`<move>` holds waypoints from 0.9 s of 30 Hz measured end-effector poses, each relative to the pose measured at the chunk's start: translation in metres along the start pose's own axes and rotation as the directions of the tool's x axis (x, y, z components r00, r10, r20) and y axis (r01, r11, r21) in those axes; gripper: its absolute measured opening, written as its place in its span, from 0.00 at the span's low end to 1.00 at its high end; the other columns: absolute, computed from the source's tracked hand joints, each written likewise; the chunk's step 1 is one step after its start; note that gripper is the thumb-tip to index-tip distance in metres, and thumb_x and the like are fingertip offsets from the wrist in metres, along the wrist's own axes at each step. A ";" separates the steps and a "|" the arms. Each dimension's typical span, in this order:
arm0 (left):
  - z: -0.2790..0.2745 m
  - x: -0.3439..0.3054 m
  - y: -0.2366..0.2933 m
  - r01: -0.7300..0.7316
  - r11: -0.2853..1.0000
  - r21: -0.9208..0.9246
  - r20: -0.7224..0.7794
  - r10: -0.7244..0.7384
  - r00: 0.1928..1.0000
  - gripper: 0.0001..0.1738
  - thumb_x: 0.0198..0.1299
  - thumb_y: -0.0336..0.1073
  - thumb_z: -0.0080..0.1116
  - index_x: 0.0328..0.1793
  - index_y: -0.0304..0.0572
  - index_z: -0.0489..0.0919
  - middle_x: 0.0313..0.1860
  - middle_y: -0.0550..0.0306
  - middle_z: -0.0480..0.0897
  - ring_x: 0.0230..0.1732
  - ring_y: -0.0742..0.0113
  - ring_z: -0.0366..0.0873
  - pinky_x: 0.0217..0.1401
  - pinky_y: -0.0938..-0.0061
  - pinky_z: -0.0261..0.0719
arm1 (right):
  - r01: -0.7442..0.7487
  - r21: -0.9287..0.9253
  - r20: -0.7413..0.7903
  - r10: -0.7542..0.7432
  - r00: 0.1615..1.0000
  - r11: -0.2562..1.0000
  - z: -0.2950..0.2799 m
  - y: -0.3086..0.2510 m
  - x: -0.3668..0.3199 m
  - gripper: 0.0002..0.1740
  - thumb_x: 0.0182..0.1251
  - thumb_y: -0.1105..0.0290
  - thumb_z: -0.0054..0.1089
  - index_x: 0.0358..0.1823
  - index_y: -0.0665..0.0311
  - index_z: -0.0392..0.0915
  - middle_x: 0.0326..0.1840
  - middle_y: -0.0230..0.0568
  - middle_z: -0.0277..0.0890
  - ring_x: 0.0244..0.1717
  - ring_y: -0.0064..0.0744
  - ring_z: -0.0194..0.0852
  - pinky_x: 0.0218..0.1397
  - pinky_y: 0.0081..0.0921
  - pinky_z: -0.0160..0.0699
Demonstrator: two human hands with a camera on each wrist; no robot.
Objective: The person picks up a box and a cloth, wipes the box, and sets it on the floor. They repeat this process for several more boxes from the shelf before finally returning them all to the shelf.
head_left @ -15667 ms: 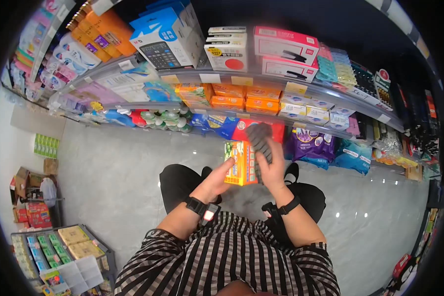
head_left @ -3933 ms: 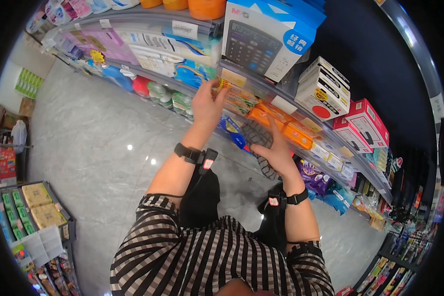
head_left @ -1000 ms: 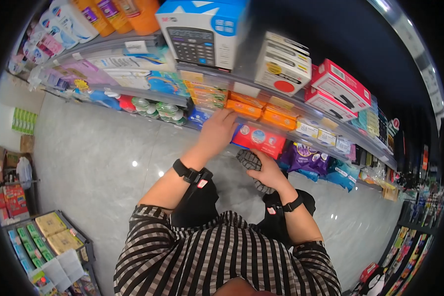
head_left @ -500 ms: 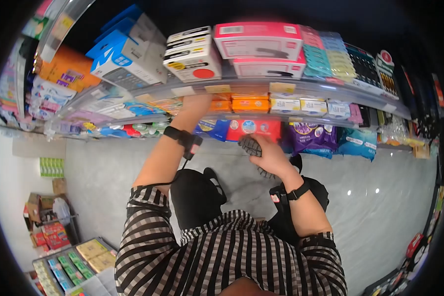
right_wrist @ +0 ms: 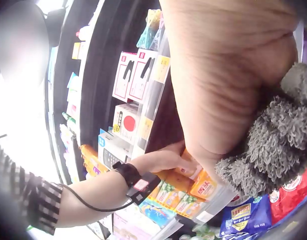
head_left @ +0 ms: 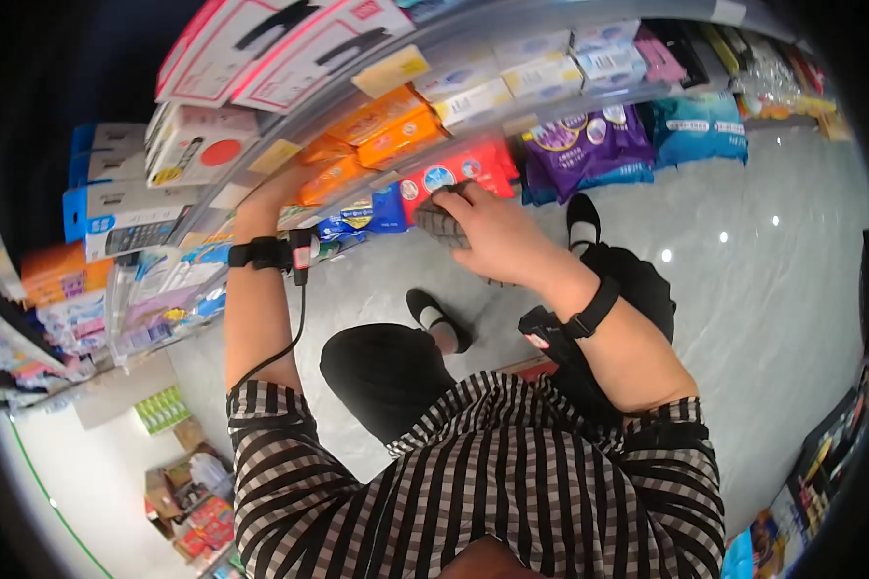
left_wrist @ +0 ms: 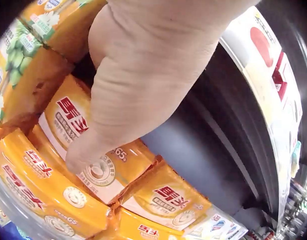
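Note:
My left hand [head_left: 263, 206] reaches into a low shelf, among orange soap packs [head_left: 399, 141]. In the left wrist view the thumb of that hand [left_wrist: 138, 80] presses down against one orange soap pack [left_wrist: 131, 162], in the gap behind the front row. The other fingers are hidden behind the hand, so I cannot tell whether they curl round the pack. My right hand [head_left: 507, 232] holds a bunched grey cloth [head_left: 440, 224] in front of the shelf. Close up in the right wrist view, the cloth [right_wrist: 273, 145] has a fluffy looped pile.
Above stand pink boxes [head_left: 323, 48] and a calculator box [head_left: 140, 227]. White and yellow boxes [head_left: 541, 79] sit right of the soap. Below hang red [head_left: 468, 174], blue [head_left: 381, 210] and purple bags [head_left: 589, 145]. The shelf edge with price tags [head_left: 389, 69] runs above my left hand.
The head view has swung and tilted. My left hand went from in front of the lower shelf into the soap row. My right hand keeps the grey cloth; long before, both hands were at an orange box.

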State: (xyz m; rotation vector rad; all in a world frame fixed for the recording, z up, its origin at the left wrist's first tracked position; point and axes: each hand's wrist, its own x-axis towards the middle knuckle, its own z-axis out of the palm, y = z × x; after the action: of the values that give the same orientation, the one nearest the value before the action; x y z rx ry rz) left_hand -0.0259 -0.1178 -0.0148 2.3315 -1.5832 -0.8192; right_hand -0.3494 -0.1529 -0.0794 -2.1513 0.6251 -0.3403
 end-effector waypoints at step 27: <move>0.153 -0.126 0.032 0.125 0.981 -0.145 -0.086 -0.139 0.987 0.36 0.47 0.43 0.74 0.59 0.34 0.70 0.45 0.42 0.82 0.45 0.48 0.83 0.47 0.61 0.81 | -0.093 0.097 -0.134 0.106 0.985 0.991 -0.019 0.004 0.008 0.35 0.51 0.68 0.65 0.64 0.60 0.68 0.57 0.51 0.70 0.56 0.56 0.72 0.56 0.43 0.75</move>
State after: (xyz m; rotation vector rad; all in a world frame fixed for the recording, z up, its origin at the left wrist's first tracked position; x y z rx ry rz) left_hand -0.1689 0.0037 -0.0849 2.3572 -1.3013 -0.8042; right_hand -0.3522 -0.1719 -0.0708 -2.0137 0.7787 -0.4584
